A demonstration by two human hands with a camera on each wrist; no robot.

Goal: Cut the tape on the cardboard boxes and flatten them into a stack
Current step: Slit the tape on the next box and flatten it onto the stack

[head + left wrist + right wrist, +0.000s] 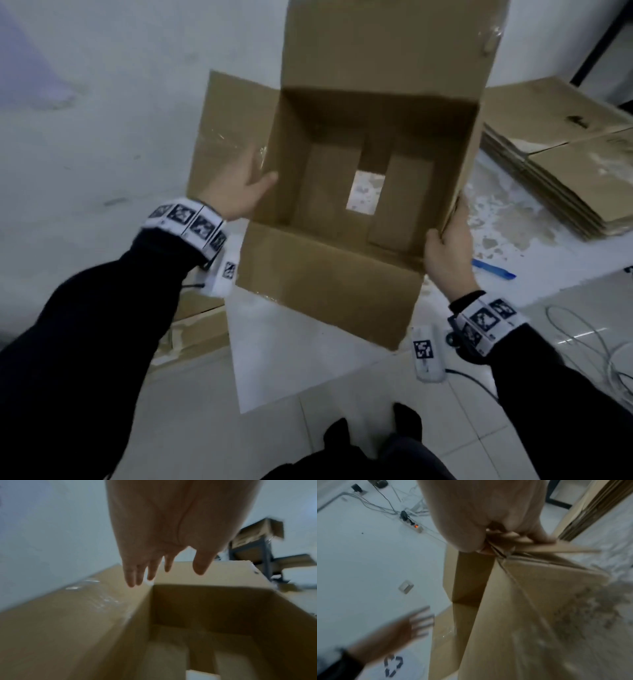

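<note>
the cardboard box point(359, 178) hangs in the air at the centre of the head view, above the floor point(308, 394); its upper flaps stand open and its bottom flaps are parted, with a pale rectangle of floor showing through the gap, so the tape on this one looks already cut; the right hand point(445, 253), at the lower right of the box, pinches the near right corner, thumb inside the wall and fingers point(539, 536) outside, with folded flap edges caught in that grip; the left hand point(239, 192) lies at the left edge, fingers point(135, 574) spread and straight, over the left flap point(226, 137), which carries a strip of clear tape; whether the palm touches the card or hovers just above it cannot be told; the box tube runs away from the person, open top nearest; to collapse it, the left wall likely has to be pushed toward the right-hand corner, and the left hand is the nearer one for that; a stack of flattened boxes point(565, 164) lies at the right of the frame, with a blue cutter point(493, 269) on the floor between the stack and the right wrist.
</note>
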